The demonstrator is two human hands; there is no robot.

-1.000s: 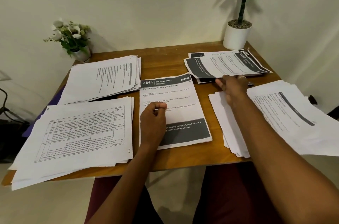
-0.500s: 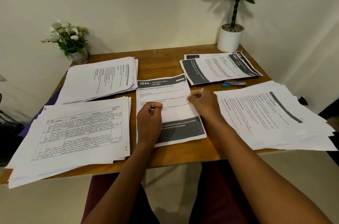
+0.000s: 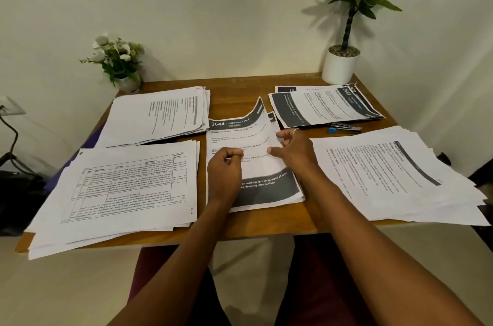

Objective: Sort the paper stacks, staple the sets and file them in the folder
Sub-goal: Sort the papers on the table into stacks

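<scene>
Several paper stacks lie on the wooden table [image 3: 240, 96]. The centre stack [image 3: 266, 189] is headed "3644". Its top sheet [image 3: 240, 133] curls up at the far right corner. My right hand [image 3: 294, 150] pinches that sheet's right edge. My left hand [image 3: 224, 173] rests on the same sheet with its fingers curled, holding nothing I can see. A blue and metal stapler [image 3: 344, 128] lies just beyond my right hand. A purple folder [image 3: 54, 183] peeks out from under the left stacks.
Other stacks: a table-printed one at front left [image 3: 120, 187], one at back left [image 3: 160, 114], a dark-banded one at back right [image 3: 325, 106], and a large fanned one at right [image 3: 394, 173] overhanging the edge. A flower pot [image 3: 117, 58] and a potted plant [image 3: 340, 66] stand at the back corners.
My right hand came back from the back right stack to the centre stack and now lifts the top sheet's right edge. My left hand stayed on the sheet.
</scene>
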